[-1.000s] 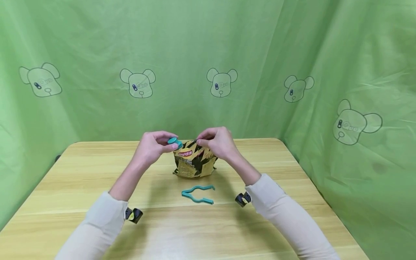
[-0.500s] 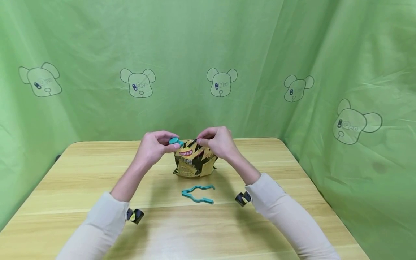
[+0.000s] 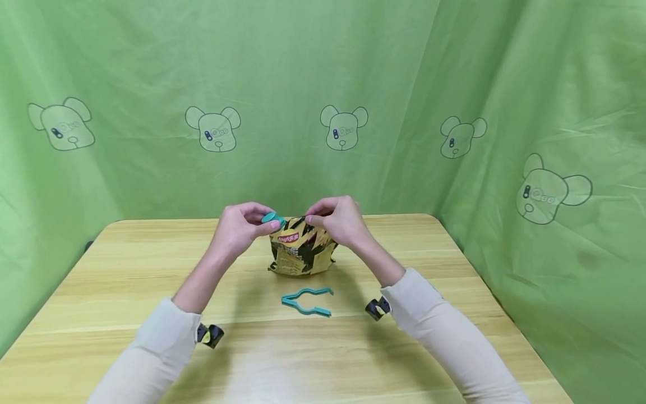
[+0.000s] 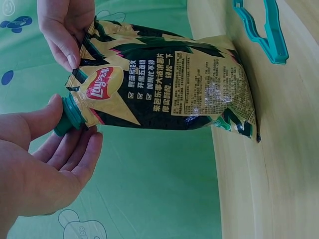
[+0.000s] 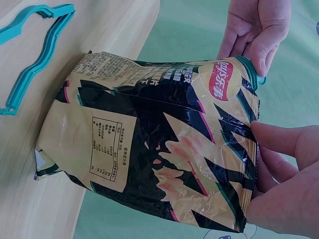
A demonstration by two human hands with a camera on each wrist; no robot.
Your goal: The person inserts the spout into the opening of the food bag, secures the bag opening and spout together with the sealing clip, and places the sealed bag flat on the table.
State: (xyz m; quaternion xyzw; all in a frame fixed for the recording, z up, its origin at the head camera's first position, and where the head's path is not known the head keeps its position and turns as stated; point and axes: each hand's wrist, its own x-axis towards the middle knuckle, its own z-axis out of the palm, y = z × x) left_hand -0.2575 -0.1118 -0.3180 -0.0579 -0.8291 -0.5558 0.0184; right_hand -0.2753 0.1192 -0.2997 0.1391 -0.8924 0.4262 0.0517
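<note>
A black and gold Lay's chip bag (image 3: 303, 255) stands upright on the table, its printed back facing me. My left hand (image 3: 236, 229) pinches a small teal bag clip (image 4: 71, 115) between thumb and fingers at the bag's upper left corner. In the left wrist view, the clip's jaws lie over the edge of the bag near the red logo. At the top edge, my right hand (image 3: 339, 222) pinches the film between thumb and index finger. The right wrist view shows the thumb on the near face and the other fingers partly hidden behind the bag.
A long teal sealing clip (image 3: 305, 311) lies spread in a V on the wooden table (image 3: 151, 269), just in front of the bag. Black wrist mounts (image 3: 211, 335) hang below both sleeves. A green curtain (image 3: 282, 67) with bear-head drawings surrounds the table's back and sides.
The small clip's round handle has shifted and tilted slightly in my left fingers at the bag's corner. My right hand and the bag have hardly moved.
</note>
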